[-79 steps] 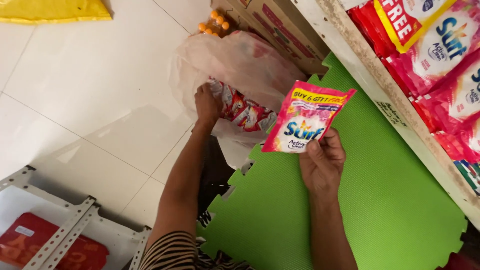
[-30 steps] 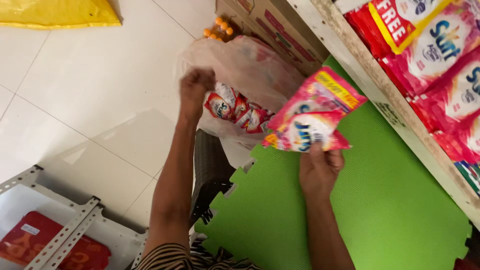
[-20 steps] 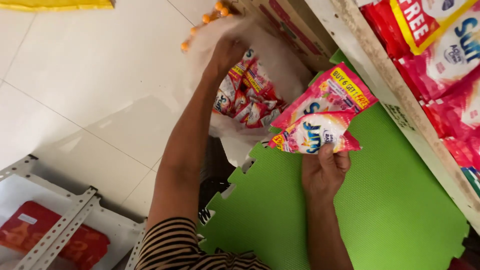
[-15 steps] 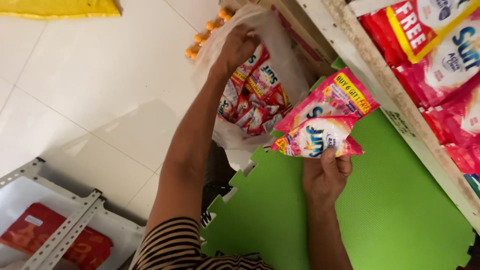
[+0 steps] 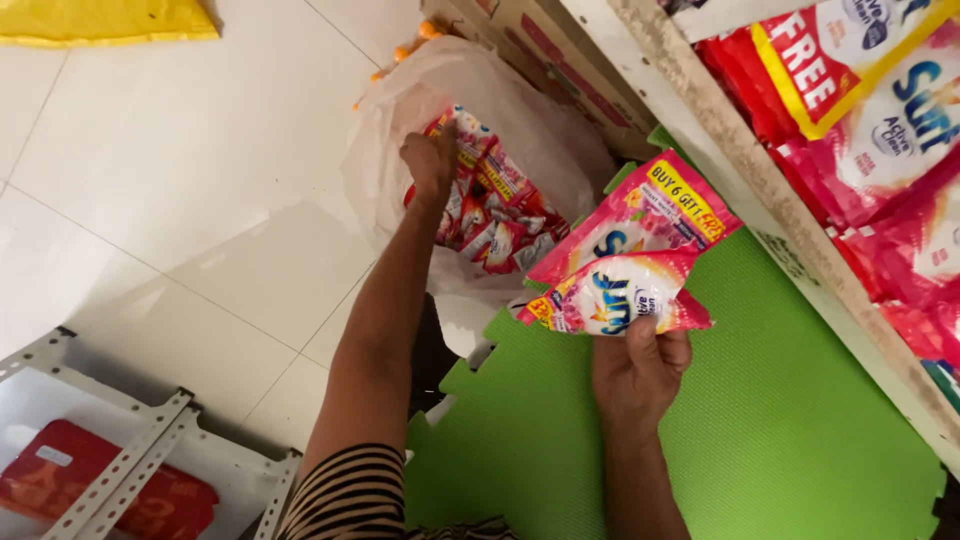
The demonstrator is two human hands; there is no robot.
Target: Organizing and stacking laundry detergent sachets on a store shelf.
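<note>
Head view: a person in a striped sleeve (image 5: 345, 495) works over a green foam mat (image 5: 800, 420) laid on a white tiled floor (image 5: 180, 180), beside a wooden shelf (image 5: 760, 170).

The right hand (image 5: 640, 375) is raised above the mat near its jagged left edge, fingers (image 5: 638, 335) clamped on the lower edge of two pink sachets (image 5: 625, 265) fanned one over the other, the upper one tilted toward the shelf, the lower one folded across it.

The left hand (image 5: 432, 160) reaches away from the body into a clear plastic bag (image 5: 400, 110) that sits on the floor just past the mat's far left corner. Its fingers are curled together at the bag's mouth, against a bundle of red and pink sachets (image 5: 495, 215) inside; whether they pinch a sachet or the plastic cannot be told.

Larger pink and red packets (image 5: 880, 130) stand packed along the shelf at the right, above its worn front edge. A cardboard box (image 5: 560, 60) lies behind the bag, against the shelf's far end, with small orange items (image 5: 415, 40) just beside it on the floor.

A yellow sheet (image 5: 100, 20) lies at the top left corner of the floor. At the bottom left a grey slotted metal frame (image 5: 130, 460) rests on the tiles with a red packet (image 5: 90, 485) under it.
</note>
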